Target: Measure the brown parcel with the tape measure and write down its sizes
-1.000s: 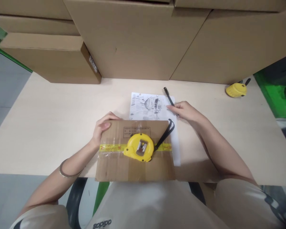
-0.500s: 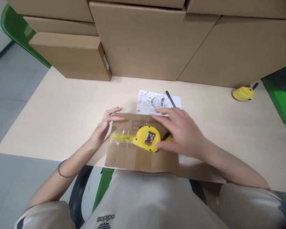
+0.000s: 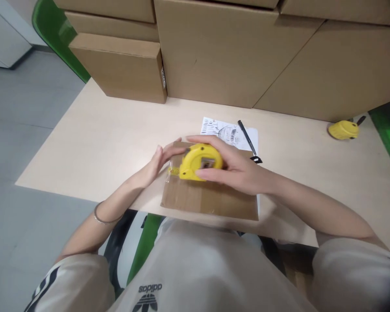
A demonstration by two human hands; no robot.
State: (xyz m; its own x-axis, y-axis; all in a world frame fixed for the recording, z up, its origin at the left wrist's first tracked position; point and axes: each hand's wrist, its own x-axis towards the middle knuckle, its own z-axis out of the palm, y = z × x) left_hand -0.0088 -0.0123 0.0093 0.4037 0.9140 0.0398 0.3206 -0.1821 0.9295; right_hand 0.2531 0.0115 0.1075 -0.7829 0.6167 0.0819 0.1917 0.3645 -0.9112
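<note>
A yellow tape measure (image 3: 193,162) is held in my right hand (image 3: 238,171), thumb in front and fingers round its far side. It is over the left part of a small cardboard box (image 3: 211,201), which lies near the table's front edge. A short stretch of yellow blade (image 3: 173,171) shows between the case and the box's left edge. My left hand (image 3: 157,162) rests beside the box's far left corner, fingers stretched out toward the tape measure. Its fingertips are partly hidden behind the case. A black strap (image 3: 256,159) lies beyond my right wrist.
Behind the box lies a marked sheet of paper (image 3: 211,125) with a black pen (image 3: 247,136) on it. Large cardboard boxes (image 3: 214,56) stand along the table's (image 3: 117,143) back. A second yellow tape measure (image 3: 343,130) sits at the far right. A green chair (image 3: 52,30) is behind, left.
My right hand has closed on the tape measure and shifted it toward the box's left edge. Less blade shows there now. My left hand stays by that edge, and the view has shifted.
</note>
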